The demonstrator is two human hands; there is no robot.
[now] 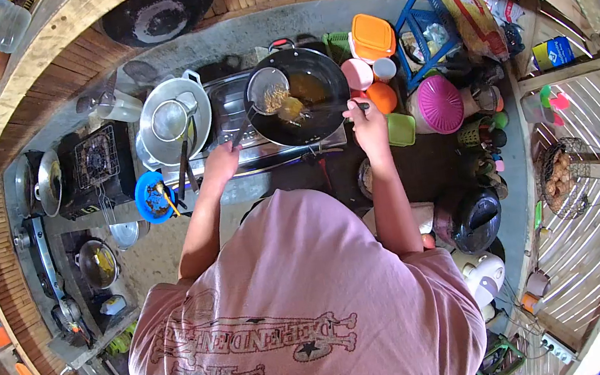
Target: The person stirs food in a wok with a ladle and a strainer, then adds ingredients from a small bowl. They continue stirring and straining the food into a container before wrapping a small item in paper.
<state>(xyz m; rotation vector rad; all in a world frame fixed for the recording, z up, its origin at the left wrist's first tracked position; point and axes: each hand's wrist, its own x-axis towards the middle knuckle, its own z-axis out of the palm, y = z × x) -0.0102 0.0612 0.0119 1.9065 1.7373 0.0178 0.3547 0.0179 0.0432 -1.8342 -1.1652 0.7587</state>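
1. The strainer [269, 90] is over the left half of the wok [320, 112], with a clump of pale food in its mesh. Its long axis runs from lower left to upper right, so the handle points down towards the person and the basket points away.
2. The left hand [223, 160] is closed round the end of the strainer handle.
3. The right hand [368, 123] is closed on the wok's handle at its right rim. The handle points right and slightly towards the person, and most of it is hidden under the fingers.
4. The wok sits on a steel stove [227, 105] at the back of the counter [435, 165], with amber oil pooled in it.
5. Just left of the stove stands a steel pot [151, 139] with a ladle in it. Below it is a blue bowl [141, 193], and further left a black grill [96, 158].
6. Things crowd the wok's right side: an orange-lidded tub [373, 35], a green box [401, 129], a pink basket [440, 102] and a blue rack [416, 18] behind.
7. The person's own shoulders cover the near counter, and the edges of the view are bent and dark, so small items there are hard to make out.
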